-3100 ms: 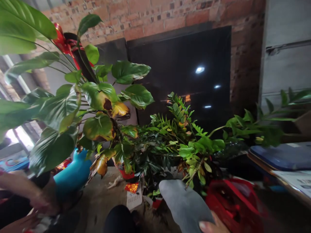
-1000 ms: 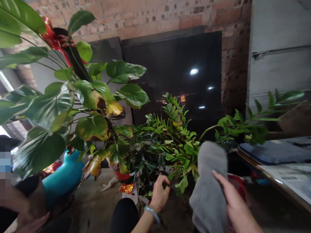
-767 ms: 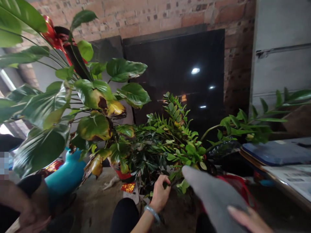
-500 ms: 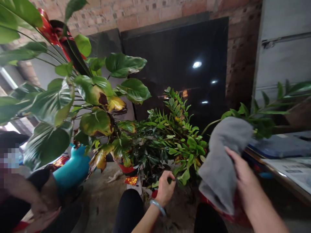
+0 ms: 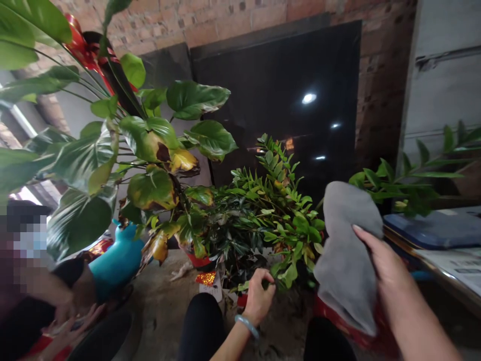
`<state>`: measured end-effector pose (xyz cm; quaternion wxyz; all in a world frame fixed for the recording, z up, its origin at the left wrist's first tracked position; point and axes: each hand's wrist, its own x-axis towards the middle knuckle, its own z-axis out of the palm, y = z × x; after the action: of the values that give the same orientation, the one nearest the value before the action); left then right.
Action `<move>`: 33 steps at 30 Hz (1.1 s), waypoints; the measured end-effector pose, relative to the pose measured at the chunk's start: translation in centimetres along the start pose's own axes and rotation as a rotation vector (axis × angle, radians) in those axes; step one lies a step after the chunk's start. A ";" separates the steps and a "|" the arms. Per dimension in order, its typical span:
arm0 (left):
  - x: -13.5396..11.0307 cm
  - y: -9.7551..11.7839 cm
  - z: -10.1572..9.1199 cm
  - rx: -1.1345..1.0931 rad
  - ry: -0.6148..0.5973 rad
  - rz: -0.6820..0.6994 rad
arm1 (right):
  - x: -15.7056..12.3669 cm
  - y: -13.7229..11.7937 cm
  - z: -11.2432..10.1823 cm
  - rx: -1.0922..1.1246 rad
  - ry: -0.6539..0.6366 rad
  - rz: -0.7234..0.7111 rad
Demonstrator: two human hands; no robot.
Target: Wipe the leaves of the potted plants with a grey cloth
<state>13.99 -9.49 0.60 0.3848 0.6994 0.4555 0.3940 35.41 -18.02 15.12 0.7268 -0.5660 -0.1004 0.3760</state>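
Note:
My right hand (image 5: 383,260) is closed around a soft grey cloth (image 5: 349,250), which hangs in folds in front of the plants at the right. My left hand (image 5: 260,296), with a pale bangle on its wrist, is curled in a pinch beside the lower leaves of a bushy green plant (image 5: 296,225). What its fingertips hold, if anything, I cannot make out. Just behind that hand is a darker, narrow-leaved plant (image 5: 236,245). Under the cloth, a red pot or container (image 5: 332,323) shows in part.
At the left, a large-leaved plant (image 5: 154,188) with yellowed, browned leaves leans over a turquoise bird-shaped container (image 5: 120,260). Another person's hands (image 5: 71,321) work at the lower left. A dark panel (image 5: 278,95) stands behind the plants; a table with a blue case (image 5: 432,231) is at right.
The view has shifted slightly left, so most things sit further right. The cloth hangs a little straighter in my right hand. The other person's hands have moved; my left hand keeps its pinch.

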 end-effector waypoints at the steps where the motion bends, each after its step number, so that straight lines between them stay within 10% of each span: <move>1: -0.1 0.1 0.0 -0.001 0.002 -0.001 | 0.6 0.3 1.2 0.036 0.010 0.007; 4: -0.2 0.1 -0.1 -0.011 0.002 0.006 | -0.1 3.8 3.2 -0.035 -0.127 0.111; 8: -0.2 -0.5 -0.5 -0.039 -0.028 0.007 | -4.0 8.8 0.3 -0.318 -0.319 0.196; 14: -0.1 -0.8 0.0 -0.064 0.021 0.043 | -3.7 2.0 -5.4 -0.388 -0.073 0.198; 19: -0.4 -0.7 0.5 -0.053 0.053 0.063 | 0.1 -1.4 -0.7 -0.122 0.127 -0.158; 24: -0.3 -0.6 0.1 -0.052 0.045 0.034 | -2.0 5.2 2.9 -0.255 -0.296 0.115; 27: -0.3 -0.9 -0.3 -0.115 -0.007 0.021 | -4.9 8.3 0.1 -0.397 -0.377 0.210; 33: 0.0 -1.8 -0.3 -0.088 0.050 0.034 | -3.0 3.1 -8.1 -0.322 0.104 0.173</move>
<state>13.15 -8.97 -0.89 0.3972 0.6794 0.4352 0.4373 36.63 -25.78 10.39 0.5962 -0.7000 -0.0725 0.3864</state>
